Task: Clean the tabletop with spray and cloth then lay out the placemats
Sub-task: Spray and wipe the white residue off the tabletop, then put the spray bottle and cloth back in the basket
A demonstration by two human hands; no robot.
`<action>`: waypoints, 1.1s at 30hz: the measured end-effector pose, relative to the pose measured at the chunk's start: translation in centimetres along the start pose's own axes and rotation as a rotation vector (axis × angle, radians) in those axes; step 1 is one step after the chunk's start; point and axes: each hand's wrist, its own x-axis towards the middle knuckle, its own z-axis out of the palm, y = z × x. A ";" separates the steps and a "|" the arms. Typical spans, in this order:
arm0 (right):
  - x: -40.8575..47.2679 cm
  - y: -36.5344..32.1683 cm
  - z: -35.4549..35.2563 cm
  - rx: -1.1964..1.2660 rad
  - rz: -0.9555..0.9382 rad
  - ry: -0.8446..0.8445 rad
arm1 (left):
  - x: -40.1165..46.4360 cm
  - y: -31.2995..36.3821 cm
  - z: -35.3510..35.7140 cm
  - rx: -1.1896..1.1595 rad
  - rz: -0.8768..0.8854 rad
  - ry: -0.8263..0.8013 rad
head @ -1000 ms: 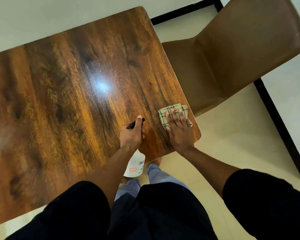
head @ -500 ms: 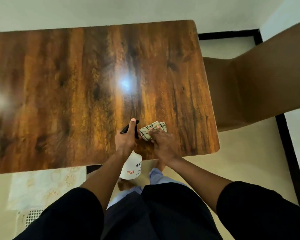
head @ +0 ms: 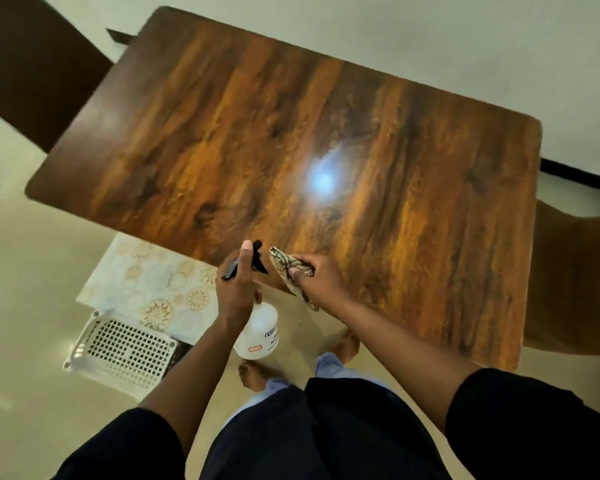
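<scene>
Cloth (head: 289, 268) lifted off tabletop (head: 395, 168), bunched in right hand (head: 321, 277); left hand (head: 236, 289) grips spray bottle (head: 258, 332).

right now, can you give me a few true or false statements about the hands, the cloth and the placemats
1. The left hand holds the spray bottle. True.
2. The right hand presses the checked cloth flat on the tabletop. False: its fingers grip the cloth bunched up at the table's near edge.
3. The placemats are laid out on the tabletop. False: they lie on the floor beside a white perforated basket.
4. A bright light reflection shows on the tabletop. True.
</scene>
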 end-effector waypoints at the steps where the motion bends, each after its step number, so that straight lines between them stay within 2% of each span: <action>1: 0.0 -0.8 0.8 0.021 0.021 -0.028 | -0.1 -0.1 -1.3 -0.011 0.015 0.031; 5: 0.4 -3.7 5.7 0.071 0.075 -0.107 | -0.4 -0.3 -7.9 -0.085 0.024 0.077; 11: 0.7 -7.3 11.3 0.229 0.153 -0.200 | -0.5 -2.3 -15.7 -0.069 0.049 0.107; 16: 0.8 -8.5 15.7 0.096 0.105 -0.262 | -1.0 -4.6 -20.5 -0.108 0.034 0.235; 20: 1.3 -8.5 19.3 -0.090 -0.007 -0.317 | -1.6 -6.3 -22.9 -0.112 0.049 0.286; 24: 2.6 -7.6 23.0 -0.249 -0.149 -0.344 | -1.5 -8.8 -24.5 0.038 -0.009 0.382; 29: 4.9 -5.3 27.8 -0.502 -0.228 -0.530 | -0.9 -12.8 -26.4 0.020 -0.062 0.425; 33: 6.6 -4.0 31.0 -0.696 -0.305 -0.685 | -0.1 -15.3 -27.4 -0.007 -0.136 0.519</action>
